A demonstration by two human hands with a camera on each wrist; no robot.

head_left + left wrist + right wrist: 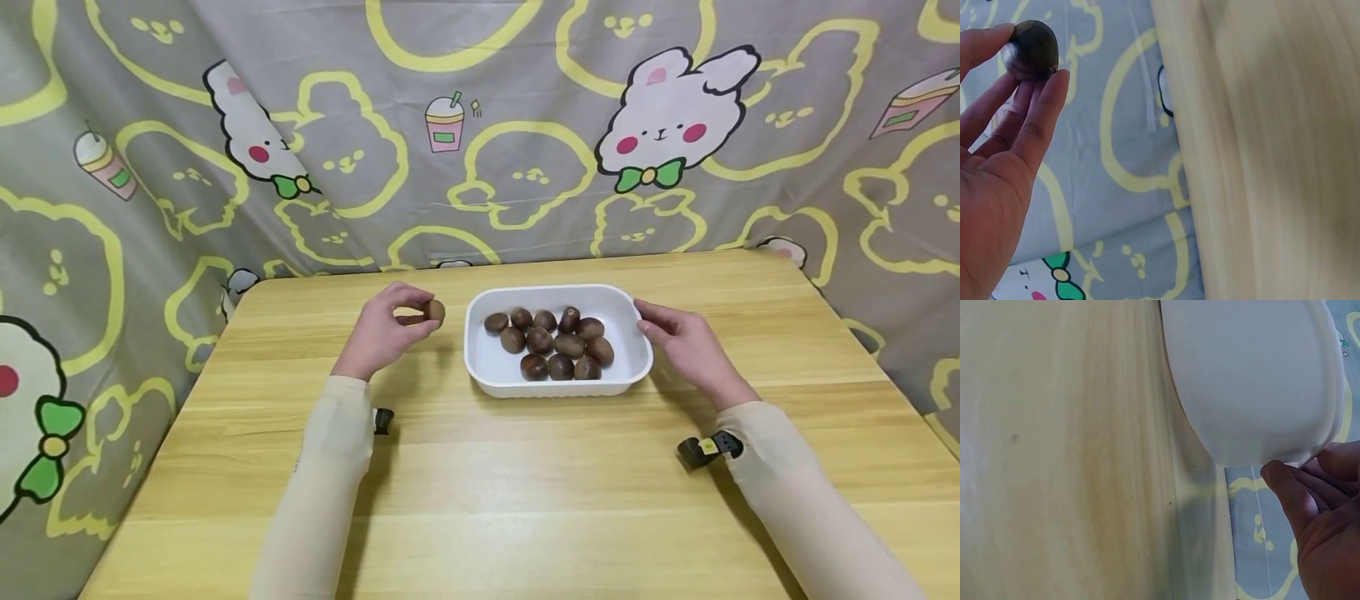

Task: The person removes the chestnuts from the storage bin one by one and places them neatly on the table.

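Note:
My left hand [384,330] pinches a brown chestnut [435,312] between thumb and fingertips, raised above the table to the left of a white plastic tray [558,388]. In the left wrist view, the same chestnut [1032,53] looks dark and shiny, with a paler patch near its top. Several more chestnuts [539,341] lie inside the tray, mostly toward its middle and right. At the tray's right end, my right hand [692,348] grips the rim. The right wrist view has the fingers [1285,487] at the edge of the tray [1254,375]; its contents are hidden there.
A light wood-grain table [510,500] lies under everything. Behind it and along the sides hangs a grey curtain [420,200] with yellow outlines and white cartoon rabbits. A black wrist camera [697,452] sits at the right wrist, and another camera [383,420] at the left.

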